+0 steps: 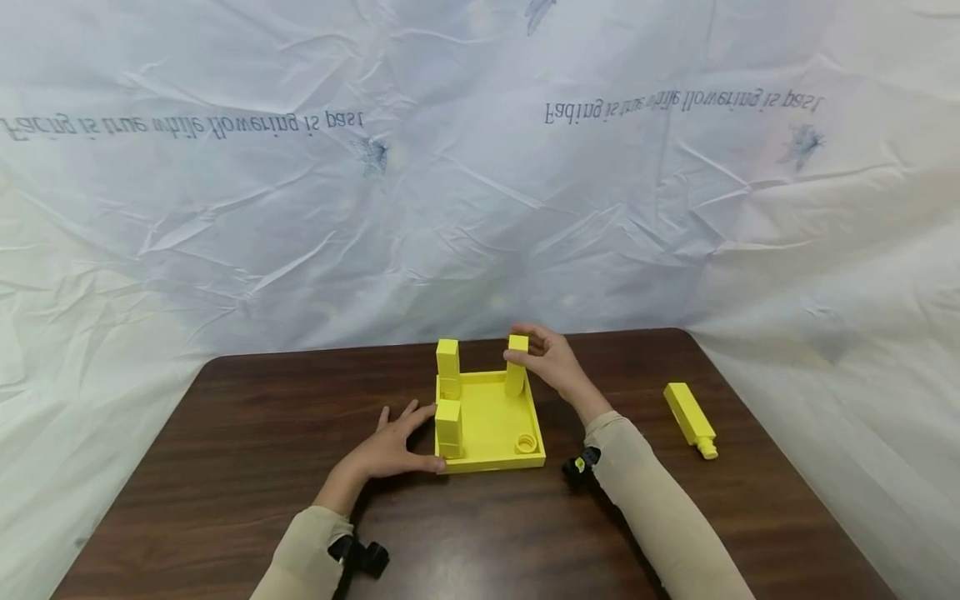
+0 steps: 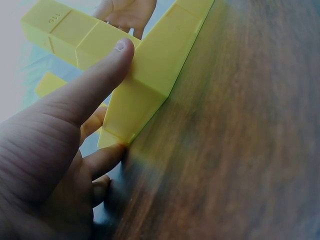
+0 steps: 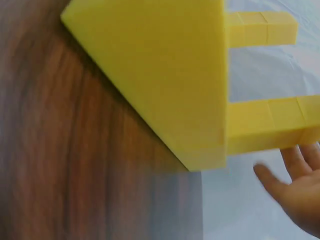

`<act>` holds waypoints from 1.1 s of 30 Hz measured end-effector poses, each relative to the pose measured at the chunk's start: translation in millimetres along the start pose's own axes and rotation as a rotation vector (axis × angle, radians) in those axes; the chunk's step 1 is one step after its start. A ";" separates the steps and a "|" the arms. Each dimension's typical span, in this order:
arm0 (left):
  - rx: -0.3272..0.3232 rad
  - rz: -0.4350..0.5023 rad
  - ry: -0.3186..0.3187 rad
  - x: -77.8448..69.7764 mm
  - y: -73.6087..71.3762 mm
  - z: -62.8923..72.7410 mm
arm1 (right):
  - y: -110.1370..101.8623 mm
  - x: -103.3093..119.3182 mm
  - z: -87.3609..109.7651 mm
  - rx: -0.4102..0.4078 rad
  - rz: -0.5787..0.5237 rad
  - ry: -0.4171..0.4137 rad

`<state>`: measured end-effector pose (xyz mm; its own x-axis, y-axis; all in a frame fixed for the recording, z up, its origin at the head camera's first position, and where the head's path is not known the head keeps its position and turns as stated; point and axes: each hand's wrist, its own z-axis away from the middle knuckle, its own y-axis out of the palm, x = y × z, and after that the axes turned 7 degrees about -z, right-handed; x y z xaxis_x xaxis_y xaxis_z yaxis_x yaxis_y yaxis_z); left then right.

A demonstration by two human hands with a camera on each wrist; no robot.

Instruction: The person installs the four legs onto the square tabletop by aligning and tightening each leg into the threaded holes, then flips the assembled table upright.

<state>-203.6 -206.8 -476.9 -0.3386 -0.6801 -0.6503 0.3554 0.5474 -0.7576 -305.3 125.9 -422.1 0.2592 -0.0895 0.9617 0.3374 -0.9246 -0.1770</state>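
A shallow yellow square tray (image 1: pixel 491 466) sits on the table with three square yellow posts upright at its corners. My left hand (image 1: pixel 386 450) holds the tray's near left corner, its thumb on the front wall and fingers spread along the left side. Beside it stands the near left post (image 1: pixel 448 427), with small raised marks in the left wrist view. Behind that is the far left post (image 1: pixel 447 367). The far right post (image 1: pixel 515 379) is pinched near its top by my right hand (image 1: pixel 553 362), thumb in front and fingers behind. A round threaded socket (image 1: pixel 527 443) shows at the near right corner.
Another yellow post (image 1: pixel 688 417) with a threaded end lies on the right of the brown wooden table (image 1: pixel 300 425). A pale printed sheet (image 1: pixel 465 192) hangs behind the table's far edge and along both sides.
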 end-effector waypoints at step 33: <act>-0.007 0.004 -0.008 -2.9 -1.5 1.9 | -68.7 12.4 28.1 0.050 0.120 -0.039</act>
<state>-201.5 -206.7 -473.8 -0.3300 -0.6817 -0.6529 0.3509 0.5535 -0.7553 -299.8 198.7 -403.9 0.3356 -0.1831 0.9240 0.3459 -0.8885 -0.3016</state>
